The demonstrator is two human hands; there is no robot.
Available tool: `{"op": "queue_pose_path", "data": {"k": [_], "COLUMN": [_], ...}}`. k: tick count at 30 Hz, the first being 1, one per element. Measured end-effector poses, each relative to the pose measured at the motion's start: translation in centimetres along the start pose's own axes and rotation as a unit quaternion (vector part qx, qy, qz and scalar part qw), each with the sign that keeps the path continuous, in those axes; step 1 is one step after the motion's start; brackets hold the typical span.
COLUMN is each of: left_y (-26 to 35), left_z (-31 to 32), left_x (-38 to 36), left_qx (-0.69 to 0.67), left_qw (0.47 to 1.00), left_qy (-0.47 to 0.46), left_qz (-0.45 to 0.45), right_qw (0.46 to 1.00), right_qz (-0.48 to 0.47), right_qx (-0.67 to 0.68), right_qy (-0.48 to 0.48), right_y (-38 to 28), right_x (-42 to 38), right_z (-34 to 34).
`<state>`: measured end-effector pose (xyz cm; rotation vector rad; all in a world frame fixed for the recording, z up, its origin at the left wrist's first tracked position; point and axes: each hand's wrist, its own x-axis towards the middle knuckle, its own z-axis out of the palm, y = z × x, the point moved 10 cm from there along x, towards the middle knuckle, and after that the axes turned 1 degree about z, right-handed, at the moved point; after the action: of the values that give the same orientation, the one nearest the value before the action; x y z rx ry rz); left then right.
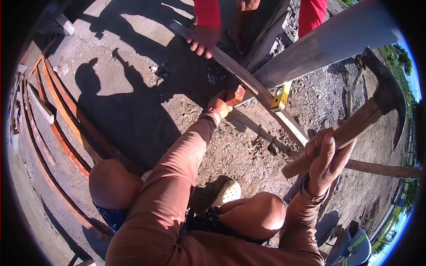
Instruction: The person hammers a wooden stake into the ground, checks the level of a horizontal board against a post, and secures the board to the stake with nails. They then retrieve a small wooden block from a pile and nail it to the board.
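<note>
My right hand (328, 159) is wrapped round the wooden handle of a claw hammer (385, 95), raised at the right. In front of me my left hand (219, 105) grips a short reddish wood block (236, 95), which meets a long wooden board (244, 76) running diagonally. A yellow level (281, 96) is beside the board, next to a grey metal post (310, 55). Another person's hand (204, 40), in a red sleeve, rests on the upper part of the board.
Long reddish wood strips (66, 115) lie on the ground at the left. A thin wooden stake (381, 169) extends to the right edge. At the lower right is a grey bag-like item (355, 246). The co-worker's bare foot (236, 42) is at the top.
</note>
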<state>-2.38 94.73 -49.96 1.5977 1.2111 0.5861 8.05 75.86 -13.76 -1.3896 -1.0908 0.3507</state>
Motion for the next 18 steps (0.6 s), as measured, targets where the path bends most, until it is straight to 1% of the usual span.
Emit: {"op": "queue_pose_path", "data": {"k": [1,2,3,4,5,6,7,8,9,10,11,12,13,14,15,16,17,18], "left_y": [-0.3,0.0,-0.1,-0.3,-0.1,0.4,0.0,-0.9,0.8,-0.3,-1.3,-1.4,-1.4,-1.4,-0.9,-0.6,-0.7,-1.0], "left_z": [0.2,0.0,0.1,0.3,0.3,0.2,0.8,1.7,1.0,1.1,1.3,1.1,0.8,1.2,1.0,0.6,0.5,0.5], "left_x": [-0.2,0.2,-0.1,-0.3,-0.2,-0.2,-0.3,1.0,3.5,2.1,0.8,0.6,1.1,0.6,0.4,0.4,0.0,0.1], "left_qx": [0.003,-0.012,-0.029,-0.03,-0.058,-0.086,-0.057,-0.008,-0.017,-0.009,-0.001,-0.025,-0.015,-0.005,-0.002,0.015,0.028,0.025], "left_qw": [1.0,1.0,1.0,0.999,0.998,0.995,0.997,0.998,0.998,0.999,1.0,1.0,1.0,1.0,1.0,1.0,0.999,0.999], "left_qy": [-0.004,-0.002,-0.003,-0.005,-0.007,-0.009,-0.055,-0.013,0.011,-0.002,-0.015,-0.006,0.004,0.005,0.002,-0.002,-0.006,-0.004], "left_qz": [-0.005,0.005,0.011,0.009,0.025,0.043,-0.018,0.067,0.061,0.031,0.002,0.008,0.007,0.001,-0.003,-0.014,-0.03,-0.032], "right_qw": [0.994,0.984,0.984,0.983,0.998,0.894,0.89,0.889,0.897,0.902,0.929,0.948,0.988,0.999,0.993,0.982,0.979,0.974], "right_qz": [-0.078,-0.113,-0.135,-0.16,-0.024,0.069,0.104,0.129,0.104,0.141,0.181,0.214,0.105,-0.027,-0.087,-0.114,-0.143,-0.176], "right_qx": [0.044,0.073,0.071,0.07,-0.05,-0.381,-0.357,-0.33,-0.327,-0.308,-0.23,-0.149,-0.072,-0.043,0.011,0.098,0.115,0.131], "right_qy": [0.07,0.115,0.087,0.057,0.004,-0.226,-0.264,-0.291,-0.278,-0.267,-0.227,-0.181,-0.089,0.002,0.074,0.114,0.089,0.061], "right_y": [-2.8,-4.1,-2.8,-0.2,7.1,15.3,16.8,17.6,15.2,12.2,9.4,6.5,2.1,-2.3,-4.5,-4.5,-3.3,-0.5], "right_x": [0.6,0.7,0.5,-0.2,-2.1,-5.4,-6.4,-6.1,-2.4,-3.4,-2.6,-2.0,-0.4,0.8,1.1,1.1,0.6,-0.5], "right_z": [-1.4,-2.5,-1.7,-1.0,1.7,5.4,5.5,6.0,5.9,5.3,4.1,2.8,1.6,0.2,-1.2,-3.0,-2.0,-1.0]}}
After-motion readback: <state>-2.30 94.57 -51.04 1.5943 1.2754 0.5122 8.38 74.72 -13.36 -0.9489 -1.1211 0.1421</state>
